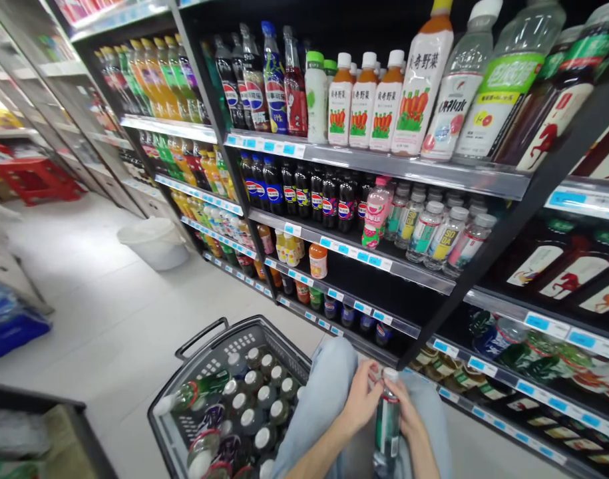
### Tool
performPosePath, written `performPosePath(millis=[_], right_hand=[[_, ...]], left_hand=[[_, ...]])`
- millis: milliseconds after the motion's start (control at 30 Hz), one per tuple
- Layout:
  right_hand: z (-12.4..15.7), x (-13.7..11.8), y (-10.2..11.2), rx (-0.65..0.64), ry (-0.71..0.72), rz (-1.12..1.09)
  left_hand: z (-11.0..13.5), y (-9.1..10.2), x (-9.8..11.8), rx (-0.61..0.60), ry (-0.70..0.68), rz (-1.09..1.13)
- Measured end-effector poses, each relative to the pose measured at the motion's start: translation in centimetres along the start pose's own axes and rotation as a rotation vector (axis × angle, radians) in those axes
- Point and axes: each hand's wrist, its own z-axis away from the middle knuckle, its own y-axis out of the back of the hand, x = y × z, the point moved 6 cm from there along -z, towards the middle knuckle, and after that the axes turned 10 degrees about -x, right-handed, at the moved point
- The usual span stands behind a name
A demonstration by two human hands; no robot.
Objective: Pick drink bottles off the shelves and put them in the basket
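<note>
Low in the picture, over my jeans-clad knees, both hands hold one green-labelled bottle [387, 420] with a white cap, upright. My left hand [360, 398] wraps its left side near the neck. My right hand [408, 414] grips it from the right, fingers curled round the body. Just to the left stands a grey shopping basket [200, 372] packed with several capped bottles; one green bottle lies across the top of them.
A tall black drinks shelf [384, 166] runs along the right, with cola, juice and water bottles on several levels. A white bucket [153, 243] stands on the pale floor of the aisle. Red baskets [34, 179] sit far left, blue packs [9, 319] near left.
</note>
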Motion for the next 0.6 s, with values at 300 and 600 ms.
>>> performPosePath(millis=[300, 600], right_hand=[[0.9, 2.6, -0.3, -0.061, -0.133, -0.095], [2.6, 5.9, -5.1, -0.458, -0.456, -0.031]], left_hand=[[2.0, -0.1, 1.6, -0.219, -0.165, -0.200], [5.4, 1.7, 3.6, -0.420, -0.224, -0.658]])
